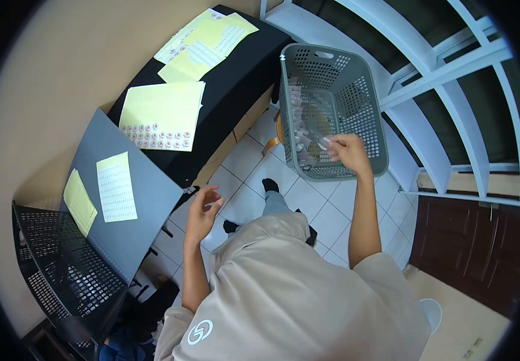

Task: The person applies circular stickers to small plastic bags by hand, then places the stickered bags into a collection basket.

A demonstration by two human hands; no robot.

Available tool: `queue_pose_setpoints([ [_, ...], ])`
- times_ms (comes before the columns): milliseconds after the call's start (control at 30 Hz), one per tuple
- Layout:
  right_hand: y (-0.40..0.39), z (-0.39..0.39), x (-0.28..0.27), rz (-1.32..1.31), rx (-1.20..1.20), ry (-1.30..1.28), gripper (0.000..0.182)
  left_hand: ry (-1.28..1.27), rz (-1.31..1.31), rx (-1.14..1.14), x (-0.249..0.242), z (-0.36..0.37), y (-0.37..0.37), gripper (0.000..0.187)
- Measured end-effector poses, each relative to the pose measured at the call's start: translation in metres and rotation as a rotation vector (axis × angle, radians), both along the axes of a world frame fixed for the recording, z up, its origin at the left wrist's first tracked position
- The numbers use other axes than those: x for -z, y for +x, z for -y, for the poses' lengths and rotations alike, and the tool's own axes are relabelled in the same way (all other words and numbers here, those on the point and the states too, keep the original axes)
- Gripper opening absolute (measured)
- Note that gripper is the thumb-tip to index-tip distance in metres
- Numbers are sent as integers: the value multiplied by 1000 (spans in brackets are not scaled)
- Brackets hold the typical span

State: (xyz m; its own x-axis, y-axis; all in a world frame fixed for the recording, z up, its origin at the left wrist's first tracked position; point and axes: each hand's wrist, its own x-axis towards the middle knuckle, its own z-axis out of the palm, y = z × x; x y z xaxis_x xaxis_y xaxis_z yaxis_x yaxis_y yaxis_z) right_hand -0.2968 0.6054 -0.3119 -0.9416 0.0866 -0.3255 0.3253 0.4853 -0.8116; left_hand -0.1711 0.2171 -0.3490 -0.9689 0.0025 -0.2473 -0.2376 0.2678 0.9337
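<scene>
My right hand (pixel 348 151) is over the near part of a tall grey-green laundry basket (pixel 368 123). Its thumb and fingers pinch a small clear packet (pixel 320 142); what is inside the packet is too small to tell. Several similar small packets (pixel 297 114) lie in a row along the left side of the basket's inside. My left hand (pixel 202 212) hangs in the air beside the grey table (pixel 151 198), fingers curved and apart, with nothing visible in it.
Sticker sheets (pixel 160 114) and yellow sheets (pixel 203 51) lie on a black-covered table (pixel 236 78). Two more sheets (pixel 117 186) rest on the grey table. A black perforated basket (pixel 73 271) stands at the lower left. White metal framing (pixel 428 78) borders the right.
</scene>
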Motion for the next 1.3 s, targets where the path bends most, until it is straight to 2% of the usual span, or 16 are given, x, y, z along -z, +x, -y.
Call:
queue_pose_setpoints([
  [200,-44,-70,188,171,-469,394,12,-48,189,-157,15,-32,8,26],
  [300,-45,-65,224,299,-683,472,15,-68,233,-235,21,-44,23,24],
  [433,-39,-52,254,486,-734,537,17,-62,303,-399,29,-56,47,26],
  [467,-39,-53,268,483,-748,535,17,-66,305,-412,30,-59,48,26],
  [533,-30,-56,308,221,-875,620,19,-69,361,-436,29,-63,52,25],
  [600,-34,-54,318,287,-874,609,21,-85,351,-438,33,-64,55,25],
  [667,-33,-50,333,540,-580,532,25,-105,346,-442,30,-64,57,25],
  [867,-31,-52,387,491,-456,533,26,-175,401,-505,16,-62,68,23],
  [1000,-31,-50,403,425,-474,528,29,-192,423,-518,18,-67,75,20],
  [1067,-19,-65,468,247,-614,589,37,-216,420,-582,16,-73,83,19],
  [1133,-18,-60,456,227,-532,404,45,-221,398,-523,12,-72,83,18],
  [1167,-21,-70,490,174,-705,410,46,-222,420,-538,5,-75,81,18],
  [1200,-24,-71,483,163,-683,396,46,-217,437,-550,-3,-77,76,18],
  [1233,-27,-85,494,32,-851,357,50,-227,452,-529,-12,-79,72,22],
  [1267,-38,-69,443,439,-667,238,43,-239,426,-595,-14,-80,76,22],
  [1300,-48,-62,417,666,-549,205,26,-234,415,-585,-12,-79,79,22],
])
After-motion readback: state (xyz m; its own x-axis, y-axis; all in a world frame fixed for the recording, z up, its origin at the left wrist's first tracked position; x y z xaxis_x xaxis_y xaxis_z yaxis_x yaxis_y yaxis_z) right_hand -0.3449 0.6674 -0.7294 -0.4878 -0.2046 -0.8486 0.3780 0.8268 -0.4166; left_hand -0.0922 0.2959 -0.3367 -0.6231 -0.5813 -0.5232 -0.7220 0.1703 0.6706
